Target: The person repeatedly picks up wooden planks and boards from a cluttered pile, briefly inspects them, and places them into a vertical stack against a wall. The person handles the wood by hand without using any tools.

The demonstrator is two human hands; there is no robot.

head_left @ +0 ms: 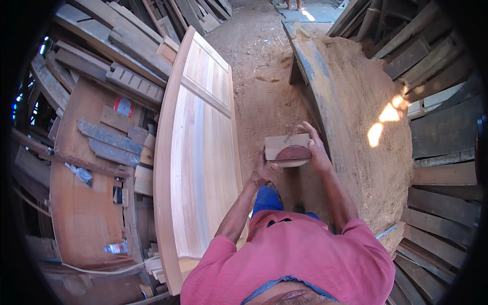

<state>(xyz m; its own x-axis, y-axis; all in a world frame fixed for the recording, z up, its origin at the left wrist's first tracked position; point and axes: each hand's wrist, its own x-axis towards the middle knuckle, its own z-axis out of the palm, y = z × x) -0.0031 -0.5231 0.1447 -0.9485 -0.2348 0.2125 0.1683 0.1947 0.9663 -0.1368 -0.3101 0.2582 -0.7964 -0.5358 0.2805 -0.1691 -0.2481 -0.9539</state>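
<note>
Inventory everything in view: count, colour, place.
Wooden block: one, tan and dark red, held, centre
Panelled door: one, pale brown, centre-left
Sawdust: heap, tan, right
Long plank: one, brown and blue, beside sawdust
Loose boards: many, brown, grey, both sides
Broad board: one, reddish, left
Bottle: one, clear, lower left
Crumpled plastic: one, bluish, on broad board
Thin strip: one, blue, lower right
Floor: one, brown, centre
Another person's legs: two, top edge
Shirt: one, pink, bottom
Trousers: one pair, blue, below block
Left hand: one, block's left
Right hand: one, block's right
</note>
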